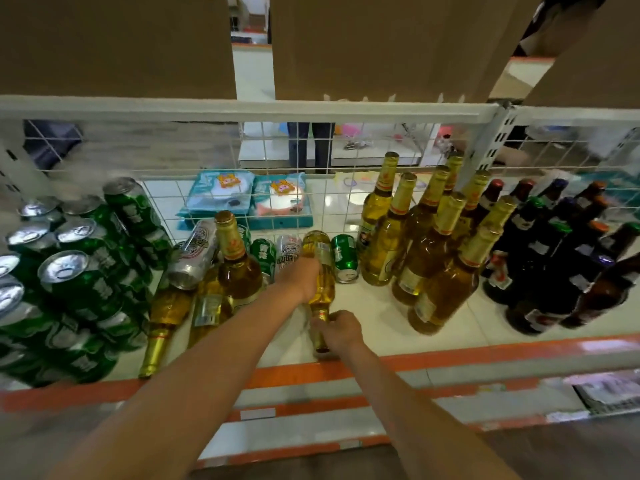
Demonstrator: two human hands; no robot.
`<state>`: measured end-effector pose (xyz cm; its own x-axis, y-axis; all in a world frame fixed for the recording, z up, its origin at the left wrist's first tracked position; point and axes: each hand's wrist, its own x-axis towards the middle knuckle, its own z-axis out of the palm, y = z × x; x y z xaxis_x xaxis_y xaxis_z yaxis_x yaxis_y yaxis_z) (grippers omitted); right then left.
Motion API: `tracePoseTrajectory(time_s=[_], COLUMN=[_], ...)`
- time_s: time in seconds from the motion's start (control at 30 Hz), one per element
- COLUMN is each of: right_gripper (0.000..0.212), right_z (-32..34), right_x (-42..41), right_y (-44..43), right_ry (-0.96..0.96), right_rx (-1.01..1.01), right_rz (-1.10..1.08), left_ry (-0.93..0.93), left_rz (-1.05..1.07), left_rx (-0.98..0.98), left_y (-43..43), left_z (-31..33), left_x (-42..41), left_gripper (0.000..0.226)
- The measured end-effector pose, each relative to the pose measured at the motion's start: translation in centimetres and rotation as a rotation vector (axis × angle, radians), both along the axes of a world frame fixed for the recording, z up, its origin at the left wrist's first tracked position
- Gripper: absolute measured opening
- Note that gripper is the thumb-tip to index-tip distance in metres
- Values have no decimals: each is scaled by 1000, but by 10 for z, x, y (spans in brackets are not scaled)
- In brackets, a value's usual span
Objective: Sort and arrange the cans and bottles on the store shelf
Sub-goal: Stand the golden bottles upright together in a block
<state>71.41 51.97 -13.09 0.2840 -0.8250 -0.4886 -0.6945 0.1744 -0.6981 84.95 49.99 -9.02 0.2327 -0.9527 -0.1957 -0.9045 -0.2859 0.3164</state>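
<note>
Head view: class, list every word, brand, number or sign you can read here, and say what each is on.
No text reads clearly.
Green cans: white print, blurred.
Silver can: red emblem, lettering blurred.
Gold bottle held by left hand and right hand: label too small.
Standing gold bottles: labels blurred.
Dark bottles: labels blurred.
Shelf-edge tag: blurred.

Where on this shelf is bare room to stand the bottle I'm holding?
Bare shelf lies between the held bottle and the upright amber bottles, running right along the orange front edge. Crowded: green cans at left, lying bottles beside them, loose cans at the back.
</note>
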Motion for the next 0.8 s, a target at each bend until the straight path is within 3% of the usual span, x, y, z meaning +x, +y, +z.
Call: tracePoseTrajectory(time_s=[0.13, 0.27, 0.4, 0.53, 0.63, 0.8], right_gripper=[33, 41, 29, 28, 25, 18], right_z=[15, 72, 142, 194, 217, 225], right_x=[-13, -48, -71, -72, -68, -63], right_y=[-8, -29, -33, -29, -41, -64], right_ry=[110, 214, 362, 504, 554, 639], right_rx=[-76, -134, -227, -450, -642, -750], right_rz=[100, 237, 425, 531, 527, 567], left_ry=[122, 80, 139, 233, 287, 456], left_rz=[-15, -98, -27, 97, 165, 157], left_rx=[-9, -143, -255, -404, -390, -392], left_y=[5, 7, 18, 33, 36, 26], left_z=[-10, -13, -29, -44, -38, -35], left_x=[2, 0, -20, -45, -68, -115], left_gripper=[17, 55, 80, 66, 59, 53])
